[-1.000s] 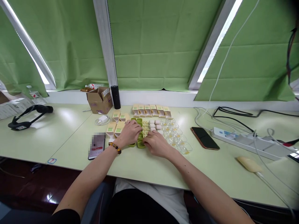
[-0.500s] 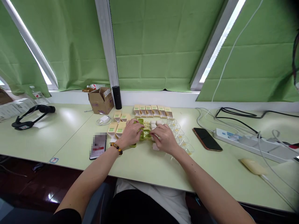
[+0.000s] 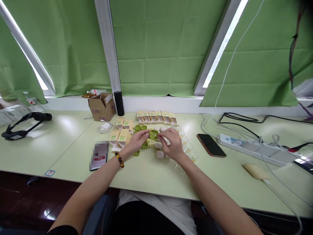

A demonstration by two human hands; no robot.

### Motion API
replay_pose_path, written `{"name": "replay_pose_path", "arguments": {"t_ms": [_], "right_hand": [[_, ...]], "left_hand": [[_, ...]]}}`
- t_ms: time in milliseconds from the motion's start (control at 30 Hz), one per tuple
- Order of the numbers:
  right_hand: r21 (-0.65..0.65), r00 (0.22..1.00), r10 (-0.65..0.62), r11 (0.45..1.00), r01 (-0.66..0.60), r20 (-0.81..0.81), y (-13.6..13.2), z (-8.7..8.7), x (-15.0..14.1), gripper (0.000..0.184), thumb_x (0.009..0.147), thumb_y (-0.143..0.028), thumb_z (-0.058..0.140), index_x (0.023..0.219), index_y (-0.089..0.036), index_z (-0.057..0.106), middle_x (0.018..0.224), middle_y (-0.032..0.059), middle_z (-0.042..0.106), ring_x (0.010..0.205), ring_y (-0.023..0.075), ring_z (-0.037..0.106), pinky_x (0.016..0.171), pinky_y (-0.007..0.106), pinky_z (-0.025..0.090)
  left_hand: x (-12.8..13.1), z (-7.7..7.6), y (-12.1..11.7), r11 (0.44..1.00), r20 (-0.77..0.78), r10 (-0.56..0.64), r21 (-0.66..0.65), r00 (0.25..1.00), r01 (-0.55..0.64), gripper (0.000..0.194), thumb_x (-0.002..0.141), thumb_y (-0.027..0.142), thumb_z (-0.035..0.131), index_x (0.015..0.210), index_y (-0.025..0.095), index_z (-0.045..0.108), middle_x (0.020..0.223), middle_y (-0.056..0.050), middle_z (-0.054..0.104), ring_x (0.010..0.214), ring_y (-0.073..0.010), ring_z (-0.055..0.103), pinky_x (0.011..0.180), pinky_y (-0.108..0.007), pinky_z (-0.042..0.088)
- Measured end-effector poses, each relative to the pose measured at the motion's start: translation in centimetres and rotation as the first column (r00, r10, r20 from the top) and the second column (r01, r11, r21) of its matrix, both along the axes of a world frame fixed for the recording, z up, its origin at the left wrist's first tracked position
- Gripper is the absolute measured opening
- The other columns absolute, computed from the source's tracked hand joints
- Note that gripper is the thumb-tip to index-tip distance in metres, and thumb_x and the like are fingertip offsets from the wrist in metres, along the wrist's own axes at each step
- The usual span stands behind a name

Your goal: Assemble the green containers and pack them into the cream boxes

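Observation:
Both my hands hold a small green case (image 3: 154, 133) lifted just above the pale green table (image 3: 151, 173). My left hand (image 3: 138, 141), with a bead bracelet on its wrist, pinches the case's left side. My right hand (image 3: 172, 145) pinches its right side. Under and around the hands lie more green cases (image 3: 140, 127), small white pieces (image 3: 160, 154) and clear plastic trays (image 3: 189, 150) with yellow bits. A row of beige boxes (image 3: 155, 117) stands behind, and more beige boxes (image 3: 118, 137) sit to the left.
A blurred phone (image 3: 99, 155) lies at left, a dark phone (image 3: 210, 145) at right. A cardboard box (image 3: 101, 106) and black cylinder (image 3: 119, 102) stand by the sill. A headset (image 3: 22, 124) is far left; a power strip (image 3: 254, 147) with cables and a beige object (image 3: 255, 171) far right.
Both hands have lifted one green case from the cluster on the table and now hold it up between them. The camera has shifted slightly.

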State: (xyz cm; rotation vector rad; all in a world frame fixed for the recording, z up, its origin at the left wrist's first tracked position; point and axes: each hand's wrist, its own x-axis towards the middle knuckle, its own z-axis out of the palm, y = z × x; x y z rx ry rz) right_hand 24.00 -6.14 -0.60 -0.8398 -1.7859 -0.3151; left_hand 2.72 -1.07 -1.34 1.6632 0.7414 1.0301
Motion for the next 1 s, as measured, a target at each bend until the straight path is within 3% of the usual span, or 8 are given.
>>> {"name": "replay_pose_path", "arguments": {"t_ms": [100,200,400,567,800,1000], "right_hand": [[-0.011,1.0,-0.014,1.0,0.014,-0.001,-0.3,0.2,-0.4,0.015,0.097,-0.015,0.061,0.094,-0.024,0.073,0.081,0.0057,0.077,0.081,0.0254,0.062,0.075,0.042,0.047],[-0.044,1.0,-0.028,0.999,0.028,0.001,-0.4,0.1,-0.6,0.017,0.097,-0.016,0.06,0.094,-0.024,0.074,0.081,0.0065,0.076,0.083,0.0263,0.062,0.078,0.044,0.049],[-0.029,0.999,0.035,0.999,-0.036,-0.037,-0.1,-0.6,-0.9,0.023,0.097,-0.015,0.058,0.109,-0.025,0.075,0.087,0.0078,0.077,0.084,0.0271,0.064,0.077,0.046,0.054],[0.062,0.99,0.06,0.997,-0.053,-0.124,-0.2,-0.5,-0.8,0.035,0.097,-0.012,0.057,0.128,-0.025,0.066,0.097,0.0092,0.078,0.089,0.0279,0.066,0.076,0.045,0.057],[0.076,0.996,-0.062,0.995,0.067,-0.058,0.2,-0.6,-0.3,0.021,0.097,-0.012,0.057,0.107,-0.023,0.071,0.086,0.0089,0.076,0.08,0.0262,0.062,0.071,0.042,0.053],[0.107,0.993,-0.05,0.993,0.038,0.104,0.2,-1.1,-0.6,0.02,0.096,-0.012,0.056,0.1,-0.023,0.072,0.084,0.0089,0.078,0.078,0.0261,0.062,0.07,0.042,0.051]], "left_hand": [[0.5,0.0,-0.5,0.974,0.147,-0.149,-0.149,0.978,0.171,0.059,0.085,0.07,0.075,0.106,0.016,0.071,0.093,-0.006,0.068,0.074,-0.013,0.062,0.07,-0.028,0.05],[0.9,0.2,-1.4,0.921,0.312,-0.246,-0.222,0.918,0.322,0.049,0.084,0.062,0.081,0.098,0.017,0.068,0.105,-0.01,0.071,0.094,-0.0197,0.069,0.076,-0.03,0.054],[1.1,0.6,-2.4,0.883,0.455,-0.263,-0.241,0.851,0.402,0.041,0.089,0.054,0.08,0.106,0.018,0.068,0.121,-0.015,0.072,0.116,-0.0307,0.071,0.096,-0.048,0.058],[0.7,0.9,-2.0,0.902,0.5,-0.233,-0.209,0.834,0.377,0.048,0.086,0.05,0.084,0.118,0.018,0.069,0.132,-0.018,0.071,0.126,-0.0345,0.068,0.104,-0.052,0.056],[-0.4,1.2,-1.2,0.937,0.561,-0.131,-0.2,0.818,0.287,0.046,0.081,0.044,0.089,0.116,0.02,0.07,0.127,-0.014,0.074,0.124,-0.0305,0.07,0.111,-0.052,0.053],[-0.4,0.8,-1.0,0.974,0.505,-0.097,-0.127,0.857,0.185,0.051,0.081,0.044,0.089,0.123,0.021,0.07,0.125,-0.012,0.073,0.115,-0.0268,0.072,0.11,-0.05,0.054]]}}
